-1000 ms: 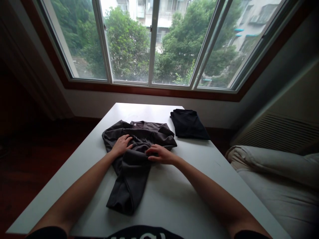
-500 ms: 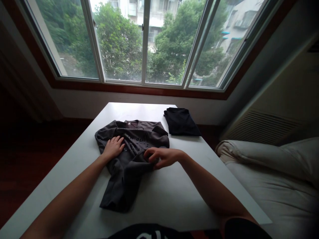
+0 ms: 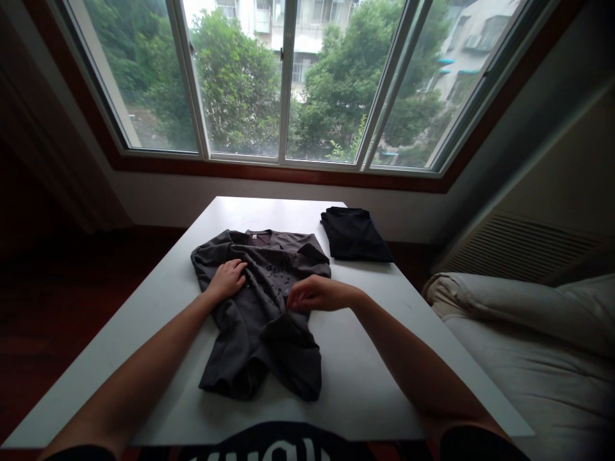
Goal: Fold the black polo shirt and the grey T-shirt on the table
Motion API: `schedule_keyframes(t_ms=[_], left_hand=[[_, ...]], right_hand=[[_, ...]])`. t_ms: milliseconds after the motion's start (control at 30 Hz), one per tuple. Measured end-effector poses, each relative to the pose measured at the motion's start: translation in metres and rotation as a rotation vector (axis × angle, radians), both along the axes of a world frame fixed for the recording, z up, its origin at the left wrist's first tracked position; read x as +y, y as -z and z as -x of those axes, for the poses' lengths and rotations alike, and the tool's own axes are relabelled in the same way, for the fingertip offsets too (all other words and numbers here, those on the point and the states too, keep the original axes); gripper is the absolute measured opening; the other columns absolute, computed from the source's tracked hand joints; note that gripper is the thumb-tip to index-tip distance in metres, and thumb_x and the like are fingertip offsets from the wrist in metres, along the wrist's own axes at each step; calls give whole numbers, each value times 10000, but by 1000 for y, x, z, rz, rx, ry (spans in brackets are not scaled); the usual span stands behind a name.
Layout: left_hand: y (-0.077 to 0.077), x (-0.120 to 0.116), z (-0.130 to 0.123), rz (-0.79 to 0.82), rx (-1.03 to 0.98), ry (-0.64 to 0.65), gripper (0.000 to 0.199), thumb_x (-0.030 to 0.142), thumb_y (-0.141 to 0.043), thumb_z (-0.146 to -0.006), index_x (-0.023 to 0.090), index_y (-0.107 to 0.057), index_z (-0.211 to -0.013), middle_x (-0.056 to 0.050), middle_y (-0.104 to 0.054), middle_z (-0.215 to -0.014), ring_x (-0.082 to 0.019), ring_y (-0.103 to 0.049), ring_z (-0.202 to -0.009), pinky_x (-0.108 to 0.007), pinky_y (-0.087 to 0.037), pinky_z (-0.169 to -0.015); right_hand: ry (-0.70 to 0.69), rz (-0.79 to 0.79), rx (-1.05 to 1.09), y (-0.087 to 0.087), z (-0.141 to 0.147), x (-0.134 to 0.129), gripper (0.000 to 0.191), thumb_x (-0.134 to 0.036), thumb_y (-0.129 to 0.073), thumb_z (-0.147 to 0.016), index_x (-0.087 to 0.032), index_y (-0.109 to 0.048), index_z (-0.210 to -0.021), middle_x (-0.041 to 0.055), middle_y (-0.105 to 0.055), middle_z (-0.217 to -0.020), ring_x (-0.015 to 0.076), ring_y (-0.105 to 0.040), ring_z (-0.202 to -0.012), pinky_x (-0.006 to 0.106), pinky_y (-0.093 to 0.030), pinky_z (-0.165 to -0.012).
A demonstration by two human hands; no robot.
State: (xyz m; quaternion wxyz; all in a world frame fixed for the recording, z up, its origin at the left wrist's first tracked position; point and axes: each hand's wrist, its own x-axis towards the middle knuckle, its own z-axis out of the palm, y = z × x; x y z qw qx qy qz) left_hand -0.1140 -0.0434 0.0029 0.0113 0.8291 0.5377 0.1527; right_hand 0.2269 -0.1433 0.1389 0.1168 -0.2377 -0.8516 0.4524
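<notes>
- Head view: the shirt lies rumpled on the counter, its long axis running from the neck near the window to the hem end near the wearer.
- The left hand rests spread on the shirt's left side, palm down, gripping nothing visible.
- The right hand is at the shirt's right side, fingers curled; whether they pinch cloth I cannot tell.
- From the right hand, the loose lower flap lies toward the wearer; that hand is nearer to it than the left.
- The black cloth lies apart, beyond the right hand.
</notes>
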Motion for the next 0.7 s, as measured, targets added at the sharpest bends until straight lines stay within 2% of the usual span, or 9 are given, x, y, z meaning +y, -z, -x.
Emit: schedule_keyframes(t_ms=[67, 133, 200, 267, 333, 433, 500, 600, 700], left_hand=[[-1, -4, -7, -4, -12, 107, 512, 313, -579, -935, 185, -627, -1429, -163, -566, -1507, -328, -507, -1401, -480, -358, -1211], [-3, -10, -15, 1, -30, 200, 538, 298, -614, -901, 190, -631, -1427, -157, -564, -1508, -335, -498, -1411, -487, -349, -1224], [-6, -21, -25, 11, -32, 257, 572, 294, -633, -880, 193, -617, -1442, -159, -545, -1526, -348, -483, -1421, -506, -338, -1233], [-12, -36, -38, 22, -18, 307, 625, 300, -644, -869, 197, -577, -1481, -164, -517, -1551, -357, -461, -1439, -537, -297, -1252], [-18, -53, -53, 32, 2, 405, 690, 314, -650, -869, 215, -510, -1537, -158, -486, -1581, -353, -428, -1467, -560, -228, -1279], [-24, -79, -77, 59, 26, 634, 709, 363, -634, -912, 222, -446, -1581, -153, -443, -1624, -334, -373, -1514, -553, -166, -1300], [-26, -95, -91, 89, 44, 759, 636, 395, -608, -949, 213, -492, -1546, -155, -409, -1653, -336, -335, -1540, -547, -171, -1298], [-26, -119, -102, 130, 76, 836, 514, 420, -590, -969, 218, -604, -1441, -148, -334, -1700, -368, -264, -1577, -581, -153, -1293], [-33, -146, -104, 186, 87, 915, 661, 515, -619, -942, 200, -544, -1518, -180, -244, -1729, -403, -213, -1593, -622, -122, -1289]], right_hand=[[261, -154, 118, 22, -3, 19, 252, -385, -637, -996, -182, -762, -1078, 95, -756, -1116, 223, -701, -1031, 333, -545, -927], [479, -320, 133, 47, -10, 40, 206, -306, -592, -991, -198, -760, -1042, 115, -714, -1245, 249, -662, -1161, 396, -510, -1034], [674, -485, -5, 75, -20, 59, 226, -278, -591, -969, -214, -756, -1110, 132, -634, -1398, 280, -574, -1321, 447, -437, -1139], [825, -572, -220, 100, -31, 72, 362, -316, -611, -965, -215, -702, -1300, 155, -529, -1534, 312, -460, -1447, 476, -370, -1198], [921, -588, -392, 118, -40, 81, 495, -382, -600, -988, -204, -611, -1450, 174, -455, -1603, 334, -387, -1503, 487, -333, -1219], [1027, -591, -504, 131, -47, 89, 558, -453, -526, -1035, -204, -532, -1535, 180, -422, -1632, 345, -366, -1514, 486, -330, -1208], [1043, -597, -528, 134, -48, 90, 568, -476, -506, -1047, -211, -517, -1549, 182, -405, -1644, 351, -366, -1512, 487, -333, -1196], [1029, -594, -544, 135, -47, 91, 576, -497, -509, -1051, -216, -513, -1553, 188, -385, -1656, 366, -359, -1511, 502, -334, -1185], [1023, -583, -553, 135, -43, 91, 550, -514, -490, -1060, -233, -539, -1530, 182, -434, -1625, 374, -366, -1503, 521, -343, -1173]])
